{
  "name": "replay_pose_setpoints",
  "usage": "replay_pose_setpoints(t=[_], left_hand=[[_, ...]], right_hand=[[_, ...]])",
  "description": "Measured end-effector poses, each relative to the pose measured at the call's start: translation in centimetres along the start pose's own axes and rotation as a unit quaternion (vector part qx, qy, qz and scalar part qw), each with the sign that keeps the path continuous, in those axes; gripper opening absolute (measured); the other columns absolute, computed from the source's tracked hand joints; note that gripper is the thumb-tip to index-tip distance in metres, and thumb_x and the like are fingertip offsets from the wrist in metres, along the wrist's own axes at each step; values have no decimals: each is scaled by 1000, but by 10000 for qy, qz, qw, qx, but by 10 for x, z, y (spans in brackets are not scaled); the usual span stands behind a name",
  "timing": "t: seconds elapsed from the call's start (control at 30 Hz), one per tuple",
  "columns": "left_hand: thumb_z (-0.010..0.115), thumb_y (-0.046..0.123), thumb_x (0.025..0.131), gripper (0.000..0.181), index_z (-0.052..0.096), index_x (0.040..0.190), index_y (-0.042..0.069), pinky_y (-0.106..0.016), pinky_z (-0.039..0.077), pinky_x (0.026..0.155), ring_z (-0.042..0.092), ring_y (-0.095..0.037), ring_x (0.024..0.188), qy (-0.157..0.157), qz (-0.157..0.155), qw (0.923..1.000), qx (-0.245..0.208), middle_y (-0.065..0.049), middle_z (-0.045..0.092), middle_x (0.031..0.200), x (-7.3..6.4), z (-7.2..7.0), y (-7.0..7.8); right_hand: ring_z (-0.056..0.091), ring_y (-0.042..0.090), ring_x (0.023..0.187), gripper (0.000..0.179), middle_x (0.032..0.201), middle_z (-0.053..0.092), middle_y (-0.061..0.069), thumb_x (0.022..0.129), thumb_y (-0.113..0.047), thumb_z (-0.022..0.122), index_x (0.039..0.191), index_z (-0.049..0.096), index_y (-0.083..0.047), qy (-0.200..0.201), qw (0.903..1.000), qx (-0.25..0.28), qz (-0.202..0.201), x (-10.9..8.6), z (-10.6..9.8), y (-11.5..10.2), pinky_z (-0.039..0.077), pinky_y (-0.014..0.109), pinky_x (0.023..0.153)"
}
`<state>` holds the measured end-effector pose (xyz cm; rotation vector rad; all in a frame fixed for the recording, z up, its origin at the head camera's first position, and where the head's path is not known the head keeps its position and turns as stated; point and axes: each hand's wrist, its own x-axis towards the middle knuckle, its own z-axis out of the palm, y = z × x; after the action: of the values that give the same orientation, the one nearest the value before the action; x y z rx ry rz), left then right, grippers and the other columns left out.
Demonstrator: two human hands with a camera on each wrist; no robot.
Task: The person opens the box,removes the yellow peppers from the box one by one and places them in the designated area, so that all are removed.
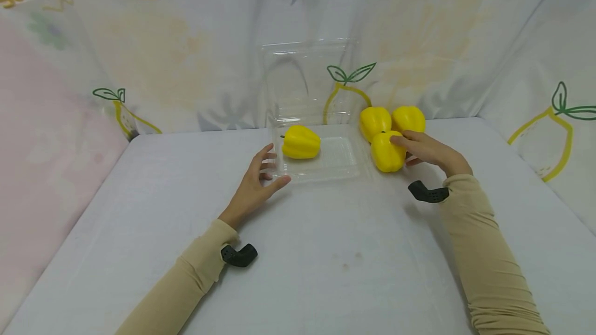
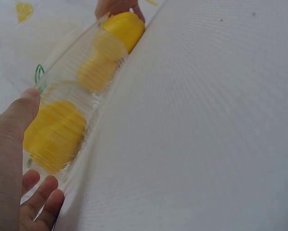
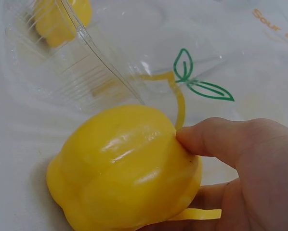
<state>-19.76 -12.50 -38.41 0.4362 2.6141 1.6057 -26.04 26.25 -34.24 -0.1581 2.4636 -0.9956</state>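
Observation:
My right hand (image 1: 430, 150) grips a yellow bell pepper (image 3: 120, 168), thumb on its upper side and fingers round its far side. Two more yellow bell peppers, one on the left (image 1: 374, 122) and one on the right (image 1: 410, 118), sit right behind it. A clear plastic clamshell box (image 1: 342, 156) stands to their left with its lid (image 1: 298, 76) raised at the back. Inside the box lies another yellow bell pepper (image 1: 302, 142), its stem to the left. At the box's front left corner is my left hand (image 1: 253, 185), thumb and fingers spread apart along the rim and side wall.
The box and peppers stand near the back edge of a white-covered table (image 1: 326, 252). Behind it hangs a pale curtain (image 1: 200, 66) printed with lemons. Each wrist carries a small black device, left (image 1: 239, 255) and right (image 1: 428, 192).

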Motion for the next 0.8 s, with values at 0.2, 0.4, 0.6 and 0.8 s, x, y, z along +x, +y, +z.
replay_pose_setpoints(t=[0.2,0.4,0.6,0.8], left_hand=[[69,22,87,81,19,150,14,-46,43,100,49,-34,119,-11,36,10000,30,-17,38,144,-1,1,1],[70,25,86,83,19,150,17,-46,43,99,50,-34,118,-18,-34,10000,-36,-16,38,145,1,1,-4],[71,33,84,85,18,150,27,-44,43,99,51,-29,117,18,-12,10000,-12,-8,38,145,11,4,-29],[71,44,82,86,20,149,28,-40,46,96,54,-23,112,144,151,9997,121,-3,42,142,11,4,-36]], right_hand=[[42,40,122,75,141,34,26,98,-54,34,143,23,5,162,9998,-53,-67,-3,-2,0,46,51,98],[41,39,126,78,147,31,25,96,-55,38,146,23,2,515,9984,-169,-183,-5,-3,-1,43,52,100],[36,39,131,69,149,31,20,97,-51,42,148,24,-8,948,9946,-38,-420,-6,-4,-4,36,55,106],[32,34,136,60,149,34,12,97,-45,45,145,30,-11,1359,9875,54,-799,-6,-2,-11,31,56,109]])
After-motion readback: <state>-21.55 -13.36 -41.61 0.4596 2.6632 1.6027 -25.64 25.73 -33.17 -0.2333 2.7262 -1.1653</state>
